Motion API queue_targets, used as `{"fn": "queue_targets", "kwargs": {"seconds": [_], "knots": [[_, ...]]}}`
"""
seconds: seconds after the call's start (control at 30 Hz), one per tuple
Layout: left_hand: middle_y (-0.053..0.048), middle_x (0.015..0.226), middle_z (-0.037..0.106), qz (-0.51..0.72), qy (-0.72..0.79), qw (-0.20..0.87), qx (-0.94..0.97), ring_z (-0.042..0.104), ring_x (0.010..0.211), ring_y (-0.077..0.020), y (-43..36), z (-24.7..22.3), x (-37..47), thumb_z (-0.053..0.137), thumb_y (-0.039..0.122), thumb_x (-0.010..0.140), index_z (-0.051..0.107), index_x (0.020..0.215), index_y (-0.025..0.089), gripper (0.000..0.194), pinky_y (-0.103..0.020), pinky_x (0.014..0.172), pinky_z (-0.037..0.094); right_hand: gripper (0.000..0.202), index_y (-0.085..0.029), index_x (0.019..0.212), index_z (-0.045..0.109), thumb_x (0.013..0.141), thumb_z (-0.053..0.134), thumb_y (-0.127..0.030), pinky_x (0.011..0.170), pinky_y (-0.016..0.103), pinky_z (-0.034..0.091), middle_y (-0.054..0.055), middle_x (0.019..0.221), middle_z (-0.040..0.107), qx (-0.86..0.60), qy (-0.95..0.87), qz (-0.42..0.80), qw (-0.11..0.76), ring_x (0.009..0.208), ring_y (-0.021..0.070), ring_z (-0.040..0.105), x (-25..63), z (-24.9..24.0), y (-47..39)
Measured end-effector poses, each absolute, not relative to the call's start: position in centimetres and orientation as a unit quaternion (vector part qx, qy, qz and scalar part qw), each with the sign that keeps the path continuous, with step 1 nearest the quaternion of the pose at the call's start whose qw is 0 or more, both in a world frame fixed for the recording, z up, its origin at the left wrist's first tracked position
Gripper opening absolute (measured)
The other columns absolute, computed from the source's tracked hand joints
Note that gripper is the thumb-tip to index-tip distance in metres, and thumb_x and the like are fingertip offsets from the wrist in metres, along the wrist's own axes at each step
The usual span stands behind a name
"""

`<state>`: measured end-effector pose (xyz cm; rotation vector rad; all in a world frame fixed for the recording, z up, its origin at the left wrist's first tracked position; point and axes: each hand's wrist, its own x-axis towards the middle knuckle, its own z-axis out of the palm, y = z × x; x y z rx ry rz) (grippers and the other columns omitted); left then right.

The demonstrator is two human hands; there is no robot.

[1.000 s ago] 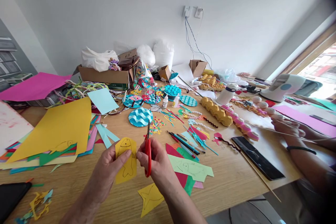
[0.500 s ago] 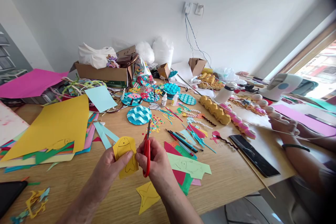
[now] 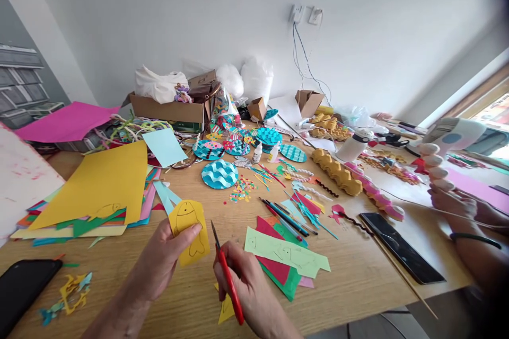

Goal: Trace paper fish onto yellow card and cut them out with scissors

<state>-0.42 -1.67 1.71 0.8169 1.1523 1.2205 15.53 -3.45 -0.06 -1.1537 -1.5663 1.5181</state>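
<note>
My left hand [image 3: 161,249] pinches a piece of yellow paper [image 3: 189,220] between thumb and fingers; a fish is drawn on it in dark line. In my right hand [image 3: 246,280] are red-handled scissors [image 3: 227,278], blades together and tips pointing up and away, just right of the paper and apart from it. Partly covered by my right hand lies another yellow paper piece [image 3: 226,307]. To its right, a light green strip [image 3: 286,251] with drawn fish rests on red and green paper.
Pencils [image 3: 284,217] and a blue wavy paper disc [image 3: 219,174] lie ahead. Yellow paper sheets [image 3: 95,180] are stacked at left, near a black phone [image 3: 27,286] and scraps [image 3: 73,294]. At right are another phone [image 3: 401,246], a stick [image 3: 409,286] and another person's hands [image 3: 453,204].
My right hand and the scissors have moved down, away from the yellow paper, and the blades have tilted leftward. The view has turned slightly left. My left hand keeps its hold.
</note>
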Motion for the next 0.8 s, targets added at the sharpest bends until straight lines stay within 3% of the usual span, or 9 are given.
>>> {"fn": "queue_targets", "kwargs": {"seconds": [0.43,0.67,0.8], "knots": [[0.004,0.067,0.064,0.507,0.488,0.614,0.357,0.057,0.063,-0.0139,-1.21,2.13,0.4,0.074,0.036,0.061,0.064,0.074,0.022,0.021,-0.021,0.058,0.046,0.022,-0.02,0.064,0.043,0.083,0.044,-0.031,0.041,0.018,0.032,-0.006,0.053,0.038,-0.427,-0.577,0.62,0.316,0.044,0.0075,0.037,15.85,-0.08,-3.95],[0.003,0.066,0.064,0.501,0.477,0.627,0.358,0.057,0.061,-0.0129,-1.2,2.04,0.56,0.074,0.036,0.062,0.063,0.072,0.019,0.023,-0.021,0.058,0.045,0.023,-0.019,0.061,0.042,0.081,0.046,-0.029,0.043,0.018,0.024,-0.006,0.051,0.036,-0.455,-0.595,0.587,0.308,0.047,0.0072,0.033,16.0,-0.04,-3.84],[0.002,0.067,0.064,0.502,0.474,0.634,0.348,0.057,0.061,-0.0141,-1.25,1.85,0.5,0.074,0.036,0.061,0.064,0.074,0.019,0.024,-0.023,0.057,0.046,0.028,-0.019,0.061,0.042,0.082,0.047,-0.037,0.043,0.019,0.021,-0.006,0.05,0.033,-0.464,-0.593,0.585,0.302,0.047,0.0073,0.029,16.04,0.12,-3.85]]}}
